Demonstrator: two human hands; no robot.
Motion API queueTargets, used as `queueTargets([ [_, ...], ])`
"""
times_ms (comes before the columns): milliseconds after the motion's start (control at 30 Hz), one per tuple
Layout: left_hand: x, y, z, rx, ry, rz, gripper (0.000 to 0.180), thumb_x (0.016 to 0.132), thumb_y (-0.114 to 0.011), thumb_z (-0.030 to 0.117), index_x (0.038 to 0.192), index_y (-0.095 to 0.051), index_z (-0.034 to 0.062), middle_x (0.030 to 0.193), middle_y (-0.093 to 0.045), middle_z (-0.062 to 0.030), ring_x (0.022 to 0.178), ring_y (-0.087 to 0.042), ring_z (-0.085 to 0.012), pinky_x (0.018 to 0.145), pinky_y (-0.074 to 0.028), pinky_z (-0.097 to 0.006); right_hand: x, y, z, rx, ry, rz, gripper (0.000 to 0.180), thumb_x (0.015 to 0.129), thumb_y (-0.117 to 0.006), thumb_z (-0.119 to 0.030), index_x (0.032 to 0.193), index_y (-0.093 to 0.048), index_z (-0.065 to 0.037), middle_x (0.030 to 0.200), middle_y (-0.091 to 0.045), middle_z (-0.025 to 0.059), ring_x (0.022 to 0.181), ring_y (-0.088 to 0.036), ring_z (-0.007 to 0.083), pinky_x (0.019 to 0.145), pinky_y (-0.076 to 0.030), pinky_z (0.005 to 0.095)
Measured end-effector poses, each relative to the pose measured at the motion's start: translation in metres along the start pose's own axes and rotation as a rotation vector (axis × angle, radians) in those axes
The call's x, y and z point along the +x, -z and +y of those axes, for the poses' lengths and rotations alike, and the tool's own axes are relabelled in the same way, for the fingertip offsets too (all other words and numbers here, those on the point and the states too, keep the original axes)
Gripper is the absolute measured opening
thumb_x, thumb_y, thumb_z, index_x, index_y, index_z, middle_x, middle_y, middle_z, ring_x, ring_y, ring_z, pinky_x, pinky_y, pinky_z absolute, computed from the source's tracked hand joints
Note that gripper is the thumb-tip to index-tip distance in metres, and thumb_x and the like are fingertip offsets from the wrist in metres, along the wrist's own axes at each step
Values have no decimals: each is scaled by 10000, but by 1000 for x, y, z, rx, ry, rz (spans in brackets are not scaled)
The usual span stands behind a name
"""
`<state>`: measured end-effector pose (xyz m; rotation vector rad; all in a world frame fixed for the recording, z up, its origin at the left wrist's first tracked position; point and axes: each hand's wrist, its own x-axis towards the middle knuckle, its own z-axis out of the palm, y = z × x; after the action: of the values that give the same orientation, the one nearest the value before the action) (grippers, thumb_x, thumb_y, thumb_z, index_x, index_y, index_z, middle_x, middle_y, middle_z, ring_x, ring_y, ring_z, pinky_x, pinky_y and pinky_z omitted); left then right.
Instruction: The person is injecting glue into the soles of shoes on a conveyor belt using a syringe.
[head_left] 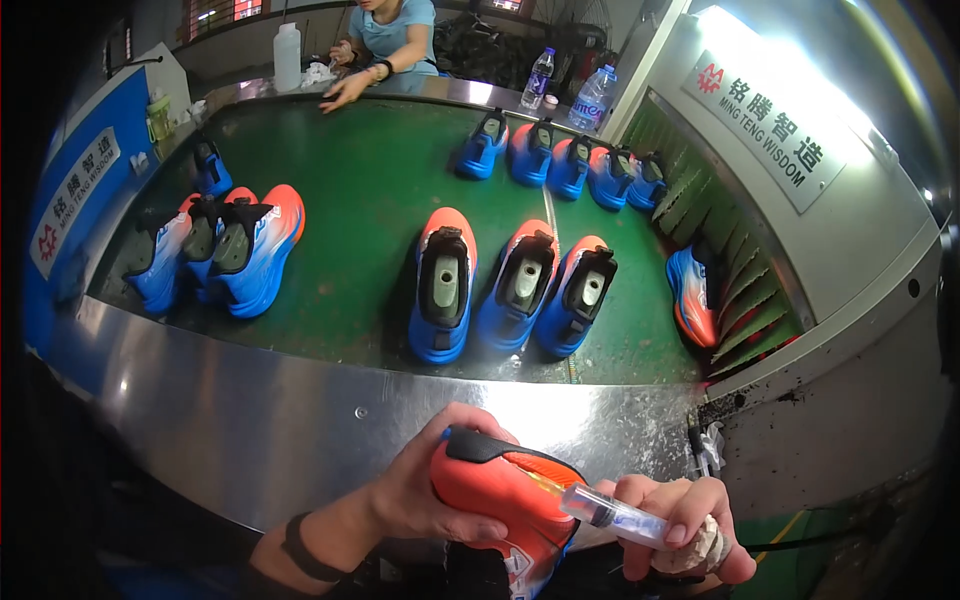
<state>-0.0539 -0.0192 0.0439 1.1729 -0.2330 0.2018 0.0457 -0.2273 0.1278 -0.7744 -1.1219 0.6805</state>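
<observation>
My left hand is wrapped round an orange-red running shoe with black and blue parts, held tilted in front of the metal ledge. My right hand grips a clear syringe with a yellowish tip. That tip lies at the shoe's side, along the edge of a black part; whether it touches cannot be made out. Crumpled off-white material sits against the right-hand fingers. Beyond the ledge, three blue and orange shoes stand on the green conveyor belt.
More shoes stand on the belt at the left and far right; one shoe lies by the machine's flap curtain. A metal ledge borders the near side. Across the belt sits a person near bottles.
</observation>
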Motion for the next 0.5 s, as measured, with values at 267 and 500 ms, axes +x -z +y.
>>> queueTargets([
  [267, -1, -3, 3, 2, -24, -19, 778, 578, -884, 174, 1162, -379, 78, 1100, -536, -172, 1042, -550, -236, 905, -462, -388, -4, 4, -1, -35, -15, -46, 563, 868, -543, -543, 1082, -535, -22, 828, -651, 188, 838, -520, 240, 849, -342, 468],
  [500, -1, -2, 2, -15, 2, 23, 780, 583, -885, 216, 1157, -377, 72, 1087, -545, -169, 1025, -560, -236, 893, -470, -390, -5, 2, -4, -40, -32, -5, 566, 864, -554, -539, 1060, -551, -8, 826, -652, 195, 826, -524, 239, 837, -358, 457],
])
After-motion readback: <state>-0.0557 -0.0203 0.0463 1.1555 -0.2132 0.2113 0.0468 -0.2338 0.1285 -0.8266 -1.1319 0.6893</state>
